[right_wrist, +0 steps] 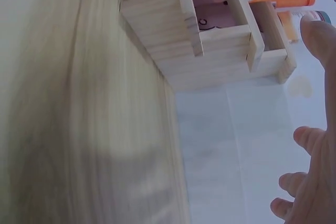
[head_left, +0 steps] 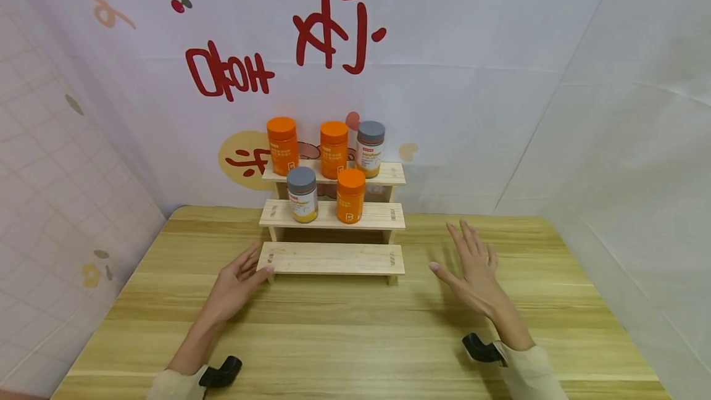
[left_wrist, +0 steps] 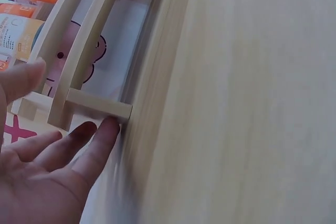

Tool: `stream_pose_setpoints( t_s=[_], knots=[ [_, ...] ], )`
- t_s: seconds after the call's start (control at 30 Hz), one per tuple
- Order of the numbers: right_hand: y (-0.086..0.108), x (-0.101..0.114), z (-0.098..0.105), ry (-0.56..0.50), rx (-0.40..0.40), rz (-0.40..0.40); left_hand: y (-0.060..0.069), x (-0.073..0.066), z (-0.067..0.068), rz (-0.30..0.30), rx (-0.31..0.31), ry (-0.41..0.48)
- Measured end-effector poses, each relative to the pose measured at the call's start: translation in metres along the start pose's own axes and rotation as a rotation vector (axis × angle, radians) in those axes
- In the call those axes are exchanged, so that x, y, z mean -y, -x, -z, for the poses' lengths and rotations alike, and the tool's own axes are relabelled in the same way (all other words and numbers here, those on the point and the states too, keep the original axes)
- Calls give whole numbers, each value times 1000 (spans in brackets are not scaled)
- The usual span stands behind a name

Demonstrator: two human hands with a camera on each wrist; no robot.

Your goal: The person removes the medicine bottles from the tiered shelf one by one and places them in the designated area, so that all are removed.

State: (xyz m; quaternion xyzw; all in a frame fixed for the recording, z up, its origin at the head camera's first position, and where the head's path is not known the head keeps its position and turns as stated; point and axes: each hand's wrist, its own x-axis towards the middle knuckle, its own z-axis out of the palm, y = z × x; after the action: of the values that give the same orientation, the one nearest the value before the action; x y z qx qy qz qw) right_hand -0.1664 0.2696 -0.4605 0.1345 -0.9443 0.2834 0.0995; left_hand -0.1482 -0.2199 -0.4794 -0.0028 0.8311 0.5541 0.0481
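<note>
A three-step wooden display rack [head_left: 331, 258] stands on the table. At the left end of its lowest step is my left hand [head_left: 233, 286], the thumb by the front corner. In the left wrist view, the fingertips [left_wrist: 109, 125] of that hand meet or nearly meet the rack's side panel [left_wrist: 100, 103]; firm contact cannot be told. My right hand [head_left: 472, 270] is held apart from the rack, to its right, with fingers spread and nothing in it. An orange jar [head_left: 350, 197] and a grey-lidded jar [head_left: 302, 196] stand upright on the middle step.
The top step carries two orange jars [head_left: 282, 148] [head_left: 334, 152] and a grey-lidded jar [head_left: 370, 152]. Behind the rack hangs a white printed backdrop [head_left: 444, 104]. Wood-grain tabletop [head_left: 344, 338] lies in front of the rack.
</note>
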Motion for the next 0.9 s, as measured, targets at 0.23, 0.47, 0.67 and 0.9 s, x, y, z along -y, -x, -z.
stream_pose_setpoints(
  t_s=[0.23,0.47,0.67,0.9],
  knots=[
    [-8,7,-1,-25,9,12,-4,4,-3,85,-59,93],
    [-15,16,0,-54,26,20,-11,8,-3,118,-78,304],
    [-19,25,-1,-74,24,26,-17,9,-3,115,-57,465],
    [-26,33,-2,-124,21,22,-18,10,-5,97,-29,549]
  ],
)
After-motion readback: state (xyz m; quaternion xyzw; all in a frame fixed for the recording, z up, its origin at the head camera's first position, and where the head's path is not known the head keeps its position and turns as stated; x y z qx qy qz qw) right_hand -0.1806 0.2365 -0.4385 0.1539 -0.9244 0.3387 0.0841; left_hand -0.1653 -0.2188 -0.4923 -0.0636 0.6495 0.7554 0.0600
